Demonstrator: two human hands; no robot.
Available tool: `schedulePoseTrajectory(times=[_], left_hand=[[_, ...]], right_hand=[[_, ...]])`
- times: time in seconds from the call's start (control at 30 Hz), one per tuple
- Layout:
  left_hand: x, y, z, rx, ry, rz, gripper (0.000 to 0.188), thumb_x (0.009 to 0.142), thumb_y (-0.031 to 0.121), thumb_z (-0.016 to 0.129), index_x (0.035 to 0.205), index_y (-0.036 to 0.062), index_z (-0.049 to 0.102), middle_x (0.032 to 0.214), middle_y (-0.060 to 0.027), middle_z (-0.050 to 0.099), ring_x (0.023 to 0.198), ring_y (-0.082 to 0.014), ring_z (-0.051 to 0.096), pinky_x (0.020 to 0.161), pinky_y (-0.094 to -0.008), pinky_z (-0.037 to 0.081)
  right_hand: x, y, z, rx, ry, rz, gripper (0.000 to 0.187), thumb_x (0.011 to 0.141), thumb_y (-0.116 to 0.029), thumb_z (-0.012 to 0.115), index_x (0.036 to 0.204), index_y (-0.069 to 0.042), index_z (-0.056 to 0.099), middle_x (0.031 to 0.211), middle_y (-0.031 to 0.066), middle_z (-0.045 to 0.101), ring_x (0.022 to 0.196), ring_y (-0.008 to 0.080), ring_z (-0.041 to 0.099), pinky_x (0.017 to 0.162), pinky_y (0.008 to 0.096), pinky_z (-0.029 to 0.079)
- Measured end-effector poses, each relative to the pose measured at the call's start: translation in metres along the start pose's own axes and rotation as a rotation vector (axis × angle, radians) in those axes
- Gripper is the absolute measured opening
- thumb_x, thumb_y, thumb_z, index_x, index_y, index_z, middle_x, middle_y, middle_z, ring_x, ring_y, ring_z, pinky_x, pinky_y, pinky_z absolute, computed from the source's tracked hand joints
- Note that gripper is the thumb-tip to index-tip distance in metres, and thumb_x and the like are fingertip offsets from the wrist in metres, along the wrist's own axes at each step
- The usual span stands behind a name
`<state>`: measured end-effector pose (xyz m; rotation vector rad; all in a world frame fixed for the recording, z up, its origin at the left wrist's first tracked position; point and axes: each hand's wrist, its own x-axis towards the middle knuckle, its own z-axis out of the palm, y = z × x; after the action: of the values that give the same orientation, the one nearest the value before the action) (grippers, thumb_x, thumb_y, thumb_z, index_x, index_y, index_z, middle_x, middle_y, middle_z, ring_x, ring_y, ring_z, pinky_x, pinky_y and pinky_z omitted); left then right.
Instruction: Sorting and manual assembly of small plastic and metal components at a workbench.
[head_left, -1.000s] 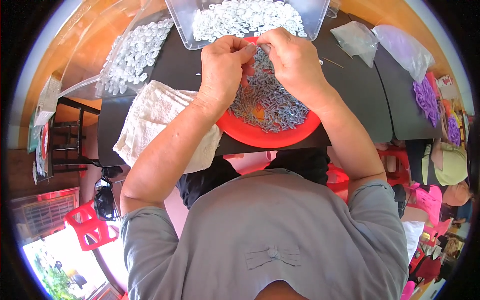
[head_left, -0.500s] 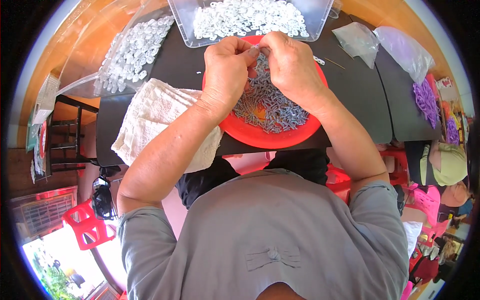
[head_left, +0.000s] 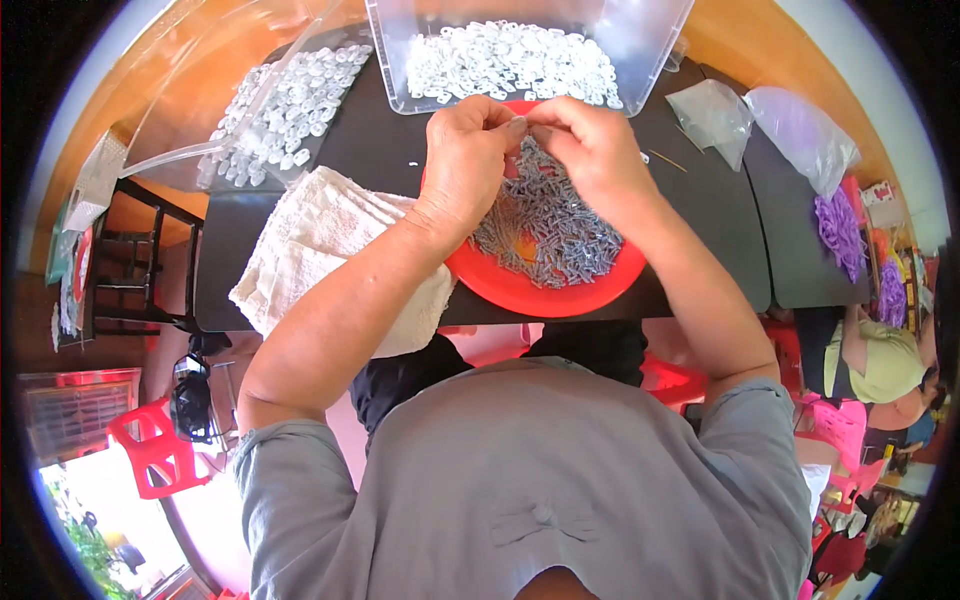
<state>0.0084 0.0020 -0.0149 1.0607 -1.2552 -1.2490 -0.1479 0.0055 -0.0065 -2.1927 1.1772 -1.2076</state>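
Over the far part of a red basin [head_left: 540, 304], my left hand [head_left: 462, 165] and my right hand [head_left: 598, 155] meet at the fingertips. Both are closed in a pinch on something tiny and pale, mostly hidden by the fingers. Below them the basin holds a heap of small grey, rod-shaped pieces [head_left: 565, 245], with some bare orange-red bottom showing. Just beyond my hands stands a clear plastic bin [head_left: 655, 85] with many small white oval pieces [head_left: 515, 62] inside.
A folded cream towel [head_left: 310, 255] lies left of the basin on the dark table [head_left: 705, 215]. More pale pieces [head_left: 300, 110] spread at the far left by clear plastic. To the right are a thin stick [head_left: 668, 161], clear bags [head_left: 715, 115] and a purple bundle [head_left: 840, 235]. Another person [head_left: 880, 360] sits farther right.
The whole view has shifted slightly, so the table things appear lower. My hands still pinch together above the basin, and the right hand's fingers have changed position a little.
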Motion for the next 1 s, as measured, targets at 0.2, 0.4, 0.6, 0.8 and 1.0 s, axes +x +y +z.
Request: schedulePoseTrajectory(times=[0.2, 0.4, 0.6, 0.8, 1.0], left_hand=[[0.007, -0.001, -0.004, -0.067, 0.006, -0.123, 0.012, 0.083, 0.008, 0.064, 0.078, -0.0027, 0.060, 0.063, -0.0049, 0.057, 0.047, -0.0111, 0.054, 0.036, -0.0251, 0.039], [0.007, 0.006, -0.006, -0.085, -0.002, -0.137, 0.012, 0.084, 0.008, 0.065, 0.079, -0.0012, 0.060, 0.062, -0.0040, 0.056, 0.046, -0.0109, 0.051, 0.036, -0.0236, 0.036], [0.008, 0.009, -0.012, -0.178, 0.009, -0.163, 0.013, 0.085, 0.009, 0.064, 0.081, -0.0029, 0.059, 0.064, -0.0059, 0.057, 0.050, -0.0129, 0.054, 0.040, -0.0253, 0.039], [0.016, 0.010, -0.018, -0.399, 0.049, -0.095, 0.010, 0.087, 0.007, 0.060, 0.086, -0.0027, 0.058, 0.074, -0.0094, 0.060, 0.061, -0.0179, 0.060, 0.051, -0.0298, 0.048], [0.020, 0.016, -0.014, -0.649, -0.008, -0.113, 0.008, 0.088, 0.006, 0.057, 0.089, -0.0018, 0.057, 0.087, -0.0111, 0.061, 0.080, -0.0211, 0.060, 0.075, -0.0351, 0.050]], right_hand=[[0.071, 0.043, -0.017, -0.521, -0.087, -0.039, 0.015, 0.085, -0.013, 0.058, 0.096, -0.007, 0.067, 0.082, 0.0123, 0.067, 0.073, 0.0244, 0.064, 0.065, 0.0367, 0.048], [0.120, 0.090, 0.008, -0.833, -0.170, -0.102, 0.018, 0.082, -0.018, 0.058, 0.097, -0.015, 0.067, 0.087, 0.0118, 0.067, 0.082, 0.0330, 0.064, 0.070, 0.0448, 0.048], [0.121, 0.087, 0.004, -0.772, -0.113, -0.087, 0.017, 0.084, -0.019, 0.059, 0.097, -0.011, 0.066, 0.086, 0.0115, 0.068, 0.079, 0.0295, 0.064, 0.070, 0.0415, 0.048], [0.070, 0.029, -0.021, -0.156, -0.192, 0.045, 0.010, 0.086, -0.008, 0.060, 0.093, -0.001, 0.064, 0.079, 0.0034, 0.065, 0.073, 0.0116, 0.060, 0.066, 0.0271, 0.046], [0.028, -0.021, -0.006, -0.058, -0.214, -0.132, 0.010, 0.083, 0.001, 0.059, 0.093, 0.001, 0.062, 0.081, 0.0081, 0.065, 0.074, 0.0177, 0.063, 0.067, 0.0309, 0.048]])
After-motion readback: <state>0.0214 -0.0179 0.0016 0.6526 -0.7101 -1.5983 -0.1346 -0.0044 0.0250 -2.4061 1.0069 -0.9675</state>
